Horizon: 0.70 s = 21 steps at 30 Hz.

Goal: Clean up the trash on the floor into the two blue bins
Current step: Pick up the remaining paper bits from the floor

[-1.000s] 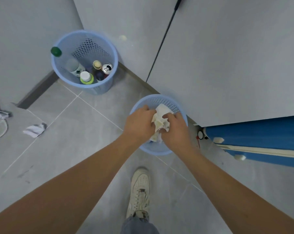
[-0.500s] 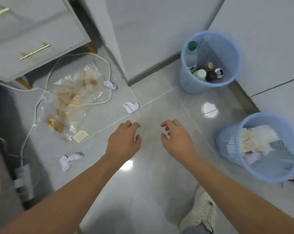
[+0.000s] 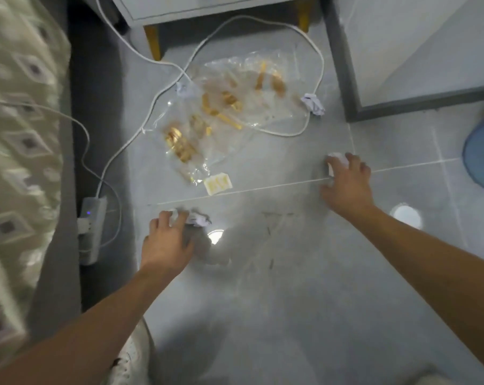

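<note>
Two hands down on floor: left hand (image 3: 165, 241) fingers curling onto paper wad (image 3: 196, 218), right hand (image 3: 345, 184) fingers spread over second wad (image 3: 338, 158). Wads likely light, soft, crushable; pinch anywhere. Blue bin (image 3: 482, 157) at right edge, contents hidden. Clear bag (image 3: 229, 112) holds yellowish scraps.

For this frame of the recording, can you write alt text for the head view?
Both bare hands reach down to a grey tiled floor, the left hand on a crumpled white paper wad and the right hand over another small white wad. Beyond lie a clear plastic bag, a white cable and two more wads.
</note>
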Motion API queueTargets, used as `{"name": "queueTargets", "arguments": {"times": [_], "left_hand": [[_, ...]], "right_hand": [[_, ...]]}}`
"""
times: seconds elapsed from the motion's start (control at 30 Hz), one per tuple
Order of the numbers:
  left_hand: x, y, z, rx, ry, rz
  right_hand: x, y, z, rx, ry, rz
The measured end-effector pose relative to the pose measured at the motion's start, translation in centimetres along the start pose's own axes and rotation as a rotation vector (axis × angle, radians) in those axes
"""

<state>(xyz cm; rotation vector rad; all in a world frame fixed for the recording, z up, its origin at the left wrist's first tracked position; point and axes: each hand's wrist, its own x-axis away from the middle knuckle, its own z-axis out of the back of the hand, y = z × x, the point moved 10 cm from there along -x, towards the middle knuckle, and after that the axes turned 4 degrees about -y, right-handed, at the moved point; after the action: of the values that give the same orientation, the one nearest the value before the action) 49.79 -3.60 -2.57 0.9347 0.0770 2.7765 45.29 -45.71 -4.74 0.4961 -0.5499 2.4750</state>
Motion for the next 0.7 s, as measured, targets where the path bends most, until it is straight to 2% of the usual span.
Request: {"name": "queueTargets", "arguments": {"times": [0.1,0.23,0.33,0.53,0.7], "left_hand": [[-1.3,-0.9,-1.4,0.053,0.064,-0.026],[-2.7,-0.4,-2.1,0.116,0.173,-0.080],[-3.0,0.9,-2.6,0.137,0.175,-0.156],[-2.0,4.0,-1.2,0.149,0.158,-0.271],[2.8,11.7,4.2,0.178,0.186,-0.386]], "right_hand": [[-2.1,0.1,-1.4,0.059,0.023,0.013],[-1.5,-1.4,-1.3,0.093,0.196,0.110],[-0.3,-2.5,-2.4,0.048,0.174,0.201],[4.5,-3.7,-1.8,-0.134,0.151,0.217],[10.7,-2.9,2.8,-0.251,0.166,0.185]]}}
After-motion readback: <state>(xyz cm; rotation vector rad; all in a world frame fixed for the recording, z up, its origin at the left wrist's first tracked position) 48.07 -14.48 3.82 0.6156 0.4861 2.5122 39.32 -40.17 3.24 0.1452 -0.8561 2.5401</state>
